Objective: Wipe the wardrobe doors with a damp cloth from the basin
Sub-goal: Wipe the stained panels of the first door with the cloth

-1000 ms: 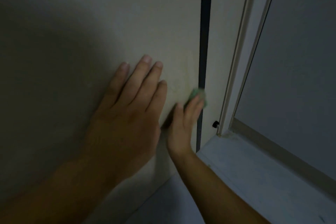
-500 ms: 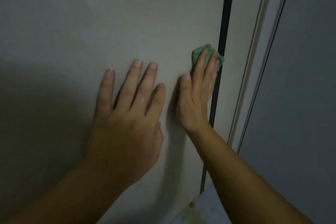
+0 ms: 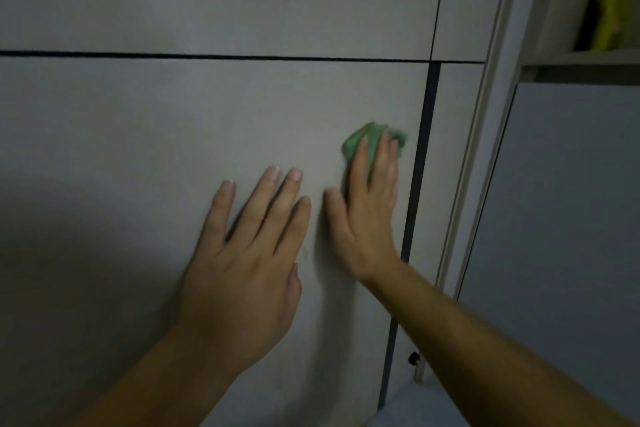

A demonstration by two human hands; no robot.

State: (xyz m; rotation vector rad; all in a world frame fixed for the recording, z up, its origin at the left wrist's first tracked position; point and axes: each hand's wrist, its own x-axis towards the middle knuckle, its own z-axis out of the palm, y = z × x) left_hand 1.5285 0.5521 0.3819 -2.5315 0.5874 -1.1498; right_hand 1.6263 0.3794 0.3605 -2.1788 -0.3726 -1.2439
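Note:
A pale beige wardrobe door [image 3: 173, 135] fills most of the view. My right hand [image 3: 367, 215] presses a small green cloth [image 3: 370, 139] flat against the door near its right edge, fingers straight and pointing up. The cloth shows only above and between the fingertips. My left hand [image 3: 249, 260] rests flat on the door just left of the right hand, fingers spread and straight, holding nothing. The basin is not in view.
A dark vertical gap [image 3: 420, 163] runs right of the cloth; a dark horizontal gap [image 3: 207, 55] crosses above. A metal frame strip [image 3: 481, 135] and grey panel [image 3: 561, 218] stand at right. Yellow-green items [image 3: 614, 0] sit on a shelf top right.
My right hand has carried the cloth upward along the door's right edge. The view has tilted up, bringing the horizontal gap and the upper shelf into sight. My left hand stays flat on the door.

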